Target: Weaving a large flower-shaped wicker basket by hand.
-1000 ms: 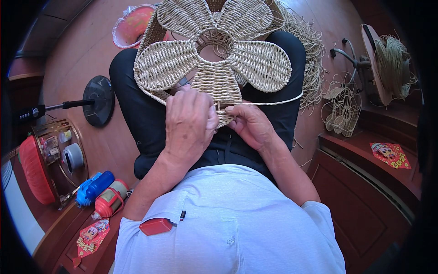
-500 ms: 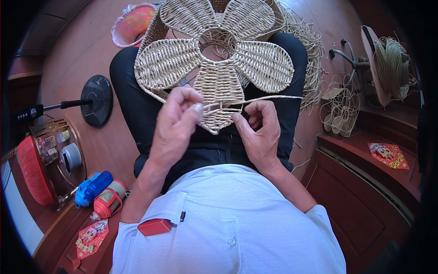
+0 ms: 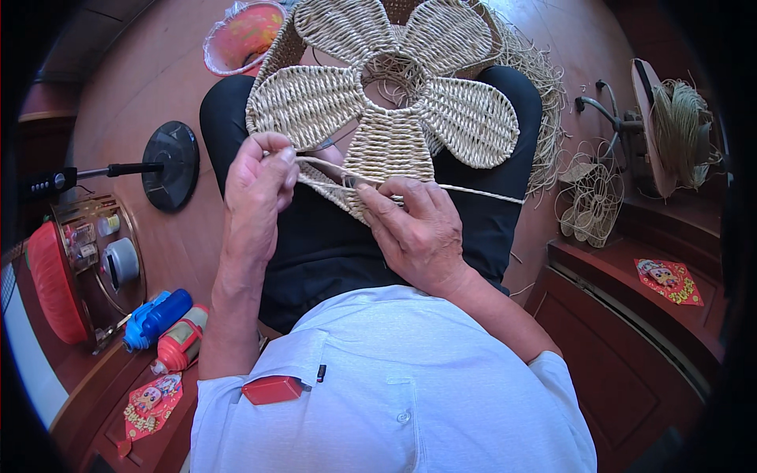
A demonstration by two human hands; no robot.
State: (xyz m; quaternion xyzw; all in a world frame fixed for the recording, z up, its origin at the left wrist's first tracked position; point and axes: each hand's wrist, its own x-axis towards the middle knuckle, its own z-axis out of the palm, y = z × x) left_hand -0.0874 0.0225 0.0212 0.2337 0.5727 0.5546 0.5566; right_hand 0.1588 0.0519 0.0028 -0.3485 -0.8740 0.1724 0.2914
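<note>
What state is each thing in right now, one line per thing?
Flower-shaped woven straw piece: flat across the lap, lower petal part-woven.
Loose straw strand: stretched taut to the right.
Left hand: grip pinching the strand.
Right hand: pressing the petal's edge.
Bare wire flower frame: unwoven, on the floor.

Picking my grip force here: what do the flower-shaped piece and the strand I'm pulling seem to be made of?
Flower piece: looks like twisted straw or seagrass rope woven in rows, matte pale tan, ribbed texture; probably over a wire frame, judging by the bare frame nearby. Strand: apparently the same dry fibre, thin and taut between left hand and right hand.
</note>
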